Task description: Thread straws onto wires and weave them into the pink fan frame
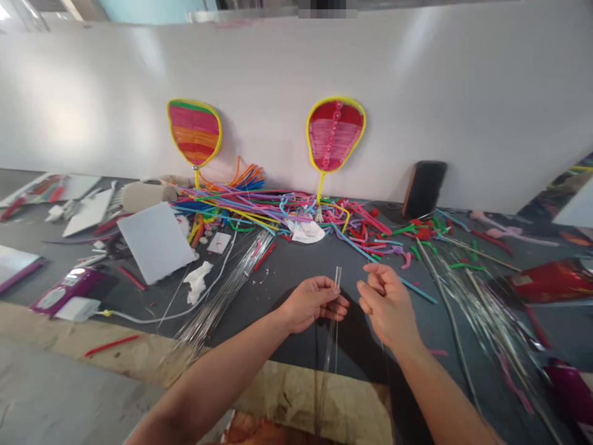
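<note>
- The person's left hand (pixel 306 307) pinches a few thin wires (pixel 328 355) between the thumb and the fingers, the other fingers loosely curled behind them.
- Those wires stand nearly upright in view, their tips showing just above the thumb and their lengths running down over the front edge of the dark tabletop (pixel 278 275).
- The right hand (pixel 388 307) is just beside the left, apart from it, with its fingers bent inward; whether they grip anything, the view cannot tell.
- Beyond the 2 hands spreads a tangled pile of colored pipe cleaners (pixel 259 209), with a crumpled white tissue (pixel 307 232) at its near edge.
- 2 yellow-rimmed fan shapes rise behind the pile before a white panel (pixel 266 74): a striped fan (pixel 194 133) on the left and a pink-and-red fan (pixel 336 133) on the right.
- A dark phone (pixel 424 190) leans against the panel, right of the pile.
- Left of the hands lies a bundle of silvery wires (pixel 227 290), near a white square card (pixel 157 244).
</note>
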`<state>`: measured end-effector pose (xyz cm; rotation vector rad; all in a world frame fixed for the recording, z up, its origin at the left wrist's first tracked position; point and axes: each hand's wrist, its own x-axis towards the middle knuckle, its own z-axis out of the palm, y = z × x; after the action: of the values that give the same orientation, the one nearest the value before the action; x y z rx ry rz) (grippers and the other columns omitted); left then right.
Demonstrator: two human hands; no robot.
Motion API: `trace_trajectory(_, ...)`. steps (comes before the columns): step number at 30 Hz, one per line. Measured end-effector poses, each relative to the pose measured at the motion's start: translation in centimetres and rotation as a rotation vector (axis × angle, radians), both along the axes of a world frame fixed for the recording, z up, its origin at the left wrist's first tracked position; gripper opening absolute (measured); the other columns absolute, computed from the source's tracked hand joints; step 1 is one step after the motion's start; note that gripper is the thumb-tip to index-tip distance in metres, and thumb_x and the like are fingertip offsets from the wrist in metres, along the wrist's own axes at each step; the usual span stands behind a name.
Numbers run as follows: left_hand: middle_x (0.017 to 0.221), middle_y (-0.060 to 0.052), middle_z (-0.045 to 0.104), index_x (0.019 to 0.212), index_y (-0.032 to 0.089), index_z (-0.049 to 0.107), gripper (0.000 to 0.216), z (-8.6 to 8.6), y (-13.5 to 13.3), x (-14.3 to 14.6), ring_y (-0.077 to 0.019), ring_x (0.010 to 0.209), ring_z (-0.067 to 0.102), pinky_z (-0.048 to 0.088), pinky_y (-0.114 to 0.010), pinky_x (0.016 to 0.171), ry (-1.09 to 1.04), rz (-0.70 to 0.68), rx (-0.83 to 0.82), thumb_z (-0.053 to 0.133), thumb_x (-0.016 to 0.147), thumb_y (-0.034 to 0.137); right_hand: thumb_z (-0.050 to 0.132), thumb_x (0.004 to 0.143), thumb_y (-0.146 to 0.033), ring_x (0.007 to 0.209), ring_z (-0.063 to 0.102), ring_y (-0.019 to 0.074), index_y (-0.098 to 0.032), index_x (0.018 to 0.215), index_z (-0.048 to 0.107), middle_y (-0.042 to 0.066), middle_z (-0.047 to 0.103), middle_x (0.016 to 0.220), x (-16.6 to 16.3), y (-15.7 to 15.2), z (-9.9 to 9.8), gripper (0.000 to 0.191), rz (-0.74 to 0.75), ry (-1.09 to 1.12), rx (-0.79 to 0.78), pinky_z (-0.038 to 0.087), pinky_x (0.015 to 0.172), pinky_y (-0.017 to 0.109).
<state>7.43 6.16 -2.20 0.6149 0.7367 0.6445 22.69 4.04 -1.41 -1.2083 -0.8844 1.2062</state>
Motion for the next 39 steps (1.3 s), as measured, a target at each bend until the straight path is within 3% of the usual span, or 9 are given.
trace_trajectory(5,0.070,-0.006,0.068,0.078,0.014,0.051,0.032,0.2,0.0,0.0,-0.0121,0.055,0.063,0.052,-0.023,0.055,0.020,0.001,0.010,0.073,0.069,0.034,0.064,0.075,-0.040,0.046,0.036,0.0094,-0.021,0.091,0.060,-0.006,0.038,0.056,0.6,0.4,-0.6,0.025,0.071,-0.332,-0.021,0.030,0.041,0.022)
trace_trajectory(9,0.068,-0.005,0.067,0.078,0.013,0.053,0.033,0.0,-0.1,0.1,-0.0122,0.056,0.064,0.052,-0.023,0.055,0.028,-0.028,0.020,0.073,0.067,0.037,0.060,0.076,-0.052,0.047,0.043,0.0112,-0.019,0.095,0.065,-0.003,0.048,0.055,0.1,0.3,-0.8,0.038,0.256,-0.196,-0.138,0.037,0.044,0.024)
trace_trajectory(13,0.069,-0.004,0.066,0.081,0.012,0.056,0.036,-0.3,-0.4,0.2,-0.0121,0.057,0.064,0.052,-0.024,0.055,0.032,-0.081,0.059,0.073,0.066,0.039,0.067,0.072,-0.048,0.049,0.047,0.0110,-0.018,0.082,0.066,-0.002,0.054,0.060,-0.3,0.0,-1.2,0.031,0.318,-0.016,-0.184,0.041,0.046,0.025)
trace_trajectory(17,0.068,-0.005,0.067,0.079,0.013,0.056,0.038,-0.4,-0.9,0.5,-0.0132,0.057,0.064,0.052,-0.025,0.054,0.041,-0.118,0.067,0.075,0.063,0.040,0.072,0.069,-0.043,0.044,0.040,0.0073,-0.018,0.076,0.065,-0.004,0.049,0.057,0.1,0.4,-1.5,0.027,0.161,0.055,-0.139,0.031,0.040,0.021)
trace_trajectory(21,0.066,-0.005,0.067,0.080,0.012,0.059,0.040,0.0,-1.4,0.7,-0.0138,0.056,0.063,0.052,-0.026,0.053,0.055,-0.211,0.085,0.078,0.058,0.039,0.076,0.065,-0.035,0.042,0.031,0.0029,-0.018,0.072,0.065,-0.006,0.044,0.055,1.6,1.3,-0.4,0.022,-0.051,0.177,0.000,0.025,0.038,0.018)
trace_trajectory(28,0.066,-0.003,0.067,0.083,0.013,0.063,0.044,1.2,-1.2,0.0,-0.0118,0.051,0.061,0.049,-0.024,0.050,0.114,-0.296,0.188,0.077,0.056,0.045,0.081,0.055,-0.025,0.045,0.042,0.0029,-0.019,0.060,0.061,-0.003,0.057,0.063,6.1,1.2,4.6,0.021,-0.328,0.309,0.221,0.033,0.040,0.017)
trace_trajectory(32,0.066,-0.001,0.066,0.085,0.013,0.065,0.042,1.7,-0.5,-1.0,-0.0078,0.048,0.056,0.045,-0.021,0.049,0.208,-0.351,0.325,0.074,0.061,0.047,0.087,0.038,-0.025,0.053,0.052,0.0078,-0.016,0.061,0.062,-0.003,0.059,0.062,7.8,-0.4,7.6,0.035,-0.509,0.259,0.296,0.037,0.038,0.016)
trace_trajectory(36,0.063,0.000,0.065,0.079,0.013,0.065,0.036,1.8,0.4,-1.8,-0.0047,0.045,0.051,0.040,-0.018,0.047,0.313,-0.296,0.408,0.072,0.064,0.045,0.088,0.035,-0.027,0.053,0.053,0.0087,-0.017,0.060,0.063,-0.002,0.057,0.059,8.6,-2.6,9.3,0.037,-0.548,0.175,0.309,0.040,0.038,0.016)
trace_trajectory(39,0.060,0.000,0.064,0.072,0.012,0.063,0.032,1.6,1.0,-2.1,-0.0045,0.042,0.050,0.039,-0.017,0.044,0.254,-0.177,0.366,0.074,0.063,0.041,0.085,0.048,-0.032,0.057,0.056,0.0102,-0.020,0.061,0.066,0.000,0.059,0.063,8.7,-4.5,9.6,0.026,-0.568,0.046,0.348,0.045,0.045,0.020)
